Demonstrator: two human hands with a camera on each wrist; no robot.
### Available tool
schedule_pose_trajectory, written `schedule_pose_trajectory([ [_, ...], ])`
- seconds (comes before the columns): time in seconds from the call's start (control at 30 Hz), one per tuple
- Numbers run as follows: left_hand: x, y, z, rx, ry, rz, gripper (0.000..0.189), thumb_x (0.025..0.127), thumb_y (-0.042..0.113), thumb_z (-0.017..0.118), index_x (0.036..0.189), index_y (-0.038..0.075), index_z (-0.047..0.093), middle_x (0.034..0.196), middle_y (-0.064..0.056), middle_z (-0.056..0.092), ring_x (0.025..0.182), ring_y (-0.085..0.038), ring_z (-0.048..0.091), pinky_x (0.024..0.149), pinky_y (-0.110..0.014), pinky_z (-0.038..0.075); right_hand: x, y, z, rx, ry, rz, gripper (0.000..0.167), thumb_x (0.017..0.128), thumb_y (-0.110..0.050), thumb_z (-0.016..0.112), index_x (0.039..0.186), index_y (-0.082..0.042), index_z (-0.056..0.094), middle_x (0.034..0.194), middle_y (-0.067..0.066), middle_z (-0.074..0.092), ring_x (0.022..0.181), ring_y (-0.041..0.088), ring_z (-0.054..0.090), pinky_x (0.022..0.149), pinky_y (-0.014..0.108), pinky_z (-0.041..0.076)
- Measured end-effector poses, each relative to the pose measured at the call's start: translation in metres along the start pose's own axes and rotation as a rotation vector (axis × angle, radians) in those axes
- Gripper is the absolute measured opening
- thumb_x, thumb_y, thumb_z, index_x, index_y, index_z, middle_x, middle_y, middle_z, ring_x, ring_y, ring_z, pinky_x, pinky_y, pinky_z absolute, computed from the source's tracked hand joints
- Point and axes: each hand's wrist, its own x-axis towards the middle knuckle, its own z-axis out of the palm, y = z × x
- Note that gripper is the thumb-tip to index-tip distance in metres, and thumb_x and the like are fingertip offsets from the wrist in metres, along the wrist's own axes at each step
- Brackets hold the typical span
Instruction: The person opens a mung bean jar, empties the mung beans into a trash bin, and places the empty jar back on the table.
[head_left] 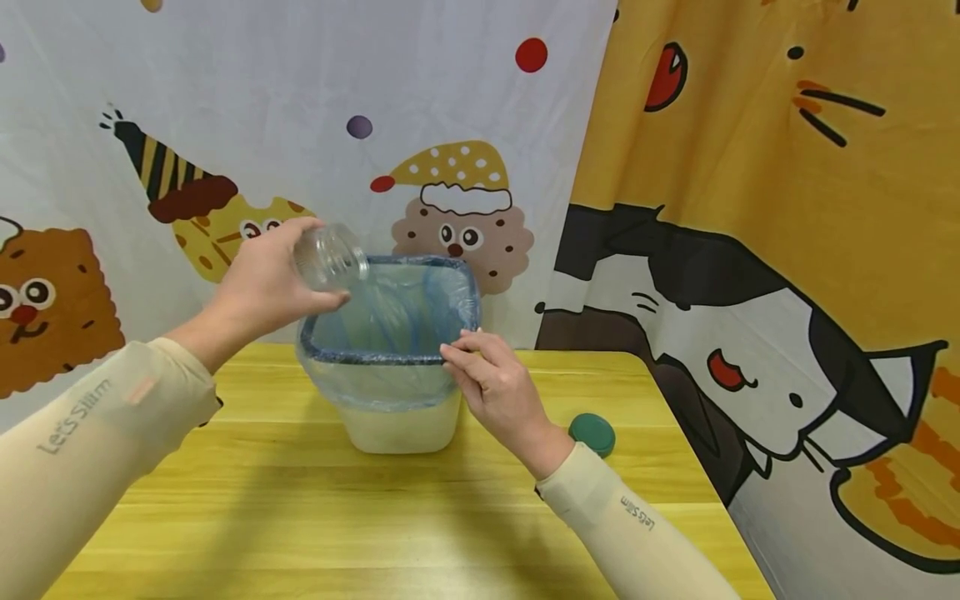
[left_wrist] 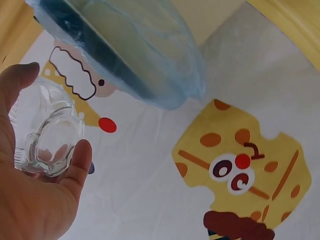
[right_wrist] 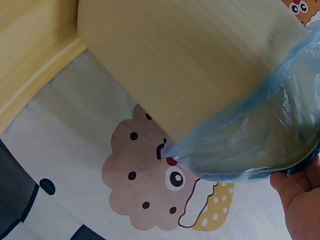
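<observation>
A clear jar (head_left: pixel 330 257) is gripped by my left hand (head_left: pixel 262 279), tipped on its side with its mouth toward the bin's opening. In the left wrist view the see-through jar (left_wrist: pixel 52 135) sits between thumb and fingers. Below it stands a whitish bin (head_left: pixel 401 425) lined with a blue plastic bag (head_left: pixel 382 385), folded over the rim. At the bin's right front corner, my right hand (head_left: pixel 504 387) pinches the bag's edge. The right wrist view shows the thumb of that hand (right_wrist: pixel 305 200) against the bag (right_wrist: pixel 240 135). I cannot see the bin's bottom.
A green round lid (head_left: pixel 592 434) lies on the wooden table (head_left: pixel 300 517), right of the bin. Behind the table hangs a printed cloth (head_left: pixel 285 83) with cartoon figures. At the right is a yellow cloth (head_left: pixel 750 150), beyond the table's right edge.
</observation>
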Motion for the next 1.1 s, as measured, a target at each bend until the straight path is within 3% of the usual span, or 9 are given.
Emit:
schedule_pose_trajectory([
  [0.2, -0.003, 0.001, -0.001, -0.107, 0.016, -0.116, 0.107, 0.083, 0.051, 0.090, 0.165, 0.007, 0.036, 0.144, -0.027, 0.057, 0.117, -0.046, 0.061, 0.092, -0.063, 0.058, 0.000, 0.000, 0.000, 0.003, 0.000, 0.004, 0.027, 0.093, -0.007, 0.081, 0.119, -0.002, 0.080, 0.117, 0.014, 0.073, 0.117, 0.030, 0.071, 0.115, 0.038, 0.055],
  [0.37, -0.006, 0.001, -0.006, -0.273, -0.016, -0.244, 0.122, 0.083, 0.068, 0.083, 0.171, 0.010, 0.022, 0.153, -0.025, 0.050, 0.131, -0.043, 0.054, 0.103, -0.065, 0.053, 0.000, 0.000, 0.000, 0.001, 0.002, 0.006, 0.027, 0.093, -0.007, 0.081, 0.120, -0.002, 0.080, 0.118, 0.014, 0.073, 0.118, 0.030, 0.071, 0.115, 0.038, 0.055],
  [0.53, -0.013, 0.002, -0.007, -0.501, -0.009, -0.327, 0.098, 0.086, 0.069, 0.079, 0.161, 0.019, 0.040, 0.145, -0.005, 0.056, 0.134, -0.026, 0.052, 0.110, -0.054, 0.049, 0.001, 0.000, 0.000, 0.004, 0.005, 0.004, 0.027, 0.093, -0.007, 0.082, 0.120, -0.002, 0.080, 0.117, 0.014, 0.073, 0.117, 0.030, 0.071, 0.115, 0.037, 0.055],
  [0.67, -0.019, 0.002, -0.008, -0.615, 0.013, -0.338, 0.077, 0.090, 0.064, 0.078, 0.149, 0.025, 0.051, 0.133, 0.011, 0.056, 0.137, -0.019, 0.048, 0.118, -0.054, 0.043, 0.001, 0.000, 0.001, 0.003, 0.004, 0.005, 0.027, 0.093, -0.007, 0.081, 0.120, -0.003, 0.080, 0.117, 0.014, 0.073, 0.117, 0.030, 0.071, 0.115, 0.038, 0.055],
  [0.8, -0.026, 0.003, -0.006, -0.673, 0.052, -0.315, 0.070, 0.094, 0.058, 0.077, 0.151, 0.027, 0.050, 0.138, 0.014, 0.056, 0.141, -0.016, 0.047, 0.121, -0.051, 0.042, 0.001, 0.001, 0.001, 0.000, 0.004, 0.009, 0.026, 0.093, -0.007, 0.081, 0.119, -0.003, 0.081, 0.117, 0.013, 0.073, 0.117, 0.030, 0.071, 0.115, 0.037, 0.055],
  [0.97, -0.035, 0.004, 0.001, -0.810, 0.124, -0.262, 0.064, 0.097, 0.040, 0.081, 0.152, 0.027, 0.052, 0.138, 0.011, 0.059, 0.129, -0.010, 0.054, 0.100, -0.020, 0.052, 0.001, 0.001, 0.000, -0.006, 0.005, 0.006, 0.026, 0.093, -0.007, 0.082, 0.119, -0.003, 0.081, 0.117, 0.013, 0.074, 0.118, 0.031, 0.071, 0.115, 0.037, 0.055],
  [1.1, -0.044, 0.005, 0.007, -0.961, 0.201, -0.220, 0.062, 0.095, 0.024, 0.084, 0.149, 0.021, 0.054, 0.137, 0.007, 0.060, 0.125, -0.011, 0.058, 0.089, -0.010, 0.054, 0.001, 0.001, 0.000, -0.012, 0.004, -0.001, 0.026, 0.093, -0.008, 0.082, 0.118, -0.003, 0.081, 0.115, 0.013, 0.074, 0.118, 0.031, 0.072, 0.114, 0.039, 0.055],
])
